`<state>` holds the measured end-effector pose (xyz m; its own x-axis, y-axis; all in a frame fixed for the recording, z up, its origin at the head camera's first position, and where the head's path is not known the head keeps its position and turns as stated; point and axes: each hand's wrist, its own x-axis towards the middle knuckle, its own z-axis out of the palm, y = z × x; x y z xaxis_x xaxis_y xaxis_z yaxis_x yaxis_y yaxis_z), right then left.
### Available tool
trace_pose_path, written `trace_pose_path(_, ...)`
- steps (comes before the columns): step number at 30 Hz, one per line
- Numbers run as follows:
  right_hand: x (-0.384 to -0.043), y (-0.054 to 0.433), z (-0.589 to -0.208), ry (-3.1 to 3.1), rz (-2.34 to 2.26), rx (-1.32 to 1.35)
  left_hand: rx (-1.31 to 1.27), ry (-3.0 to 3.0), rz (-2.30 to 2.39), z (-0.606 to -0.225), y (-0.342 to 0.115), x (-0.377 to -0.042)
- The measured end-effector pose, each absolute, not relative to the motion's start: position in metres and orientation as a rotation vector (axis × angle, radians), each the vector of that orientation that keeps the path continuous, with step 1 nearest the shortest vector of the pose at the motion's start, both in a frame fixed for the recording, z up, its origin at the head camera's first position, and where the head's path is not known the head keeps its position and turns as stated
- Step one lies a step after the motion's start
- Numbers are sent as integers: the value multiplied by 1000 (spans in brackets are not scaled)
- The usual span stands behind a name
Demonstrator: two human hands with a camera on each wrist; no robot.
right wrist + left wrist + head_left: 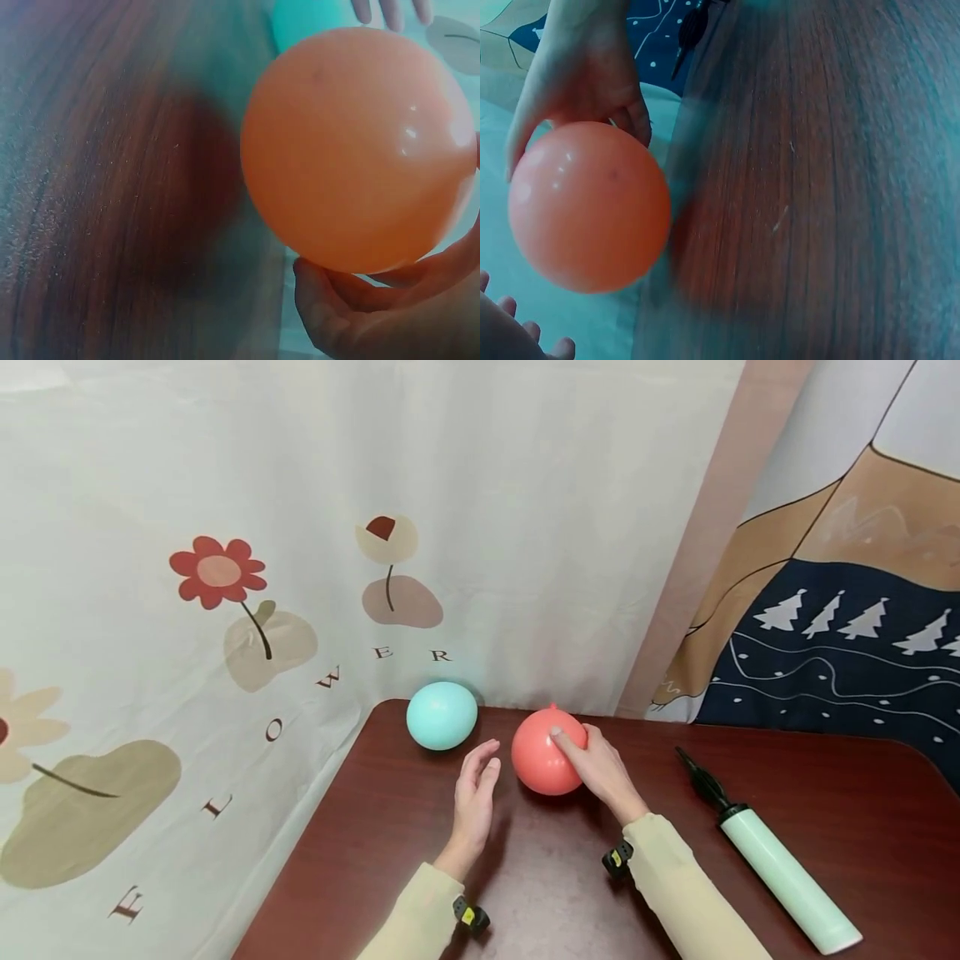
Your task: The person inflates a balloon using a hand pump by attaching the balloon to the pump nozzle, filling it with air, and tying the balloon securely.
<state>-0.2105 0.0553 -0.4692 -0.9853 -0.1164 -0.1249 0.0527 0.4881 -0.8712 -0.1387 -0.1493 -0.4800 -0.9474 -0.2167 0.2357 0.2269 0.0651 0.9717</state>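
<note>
A round, inflated red balloon (546, 758) is held by my right hand (600, 764), its knotted tip pointing to the back. In the right wrist view the fingers (330, 307) curl under the balloon (352, 150). My left hand (474, 793) is just left of the red balloon, apart from it and holding nothing. Its fingers are loosely bent. Behind the left hand, a light blue balloon (442, 716) sits at the table's back left corner. The left wrist view shows the red balloon (589, 210) off the tabletop.
To the right on the dark wooden table (555, 893) lies a pale green hand pump (787, 877) with a black nozzle. A white curtain (525, 527) with printed flowers hangs along the back and left edges. At the right hangs a dark blue landscape print (840, 685).
</note>
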Motion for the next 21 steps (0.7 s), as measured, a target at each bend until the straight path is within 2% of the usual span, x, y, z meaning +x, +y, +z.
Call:
trace_pose_path(13,-215,81,-459,2592,-1430,-36,-134,-2173,-1766,-481,-151,-141)
trace_pose_path(21,-189,115,-431,2785,-1340,-215,-264,-2394,-1302,-473,-171,-140)
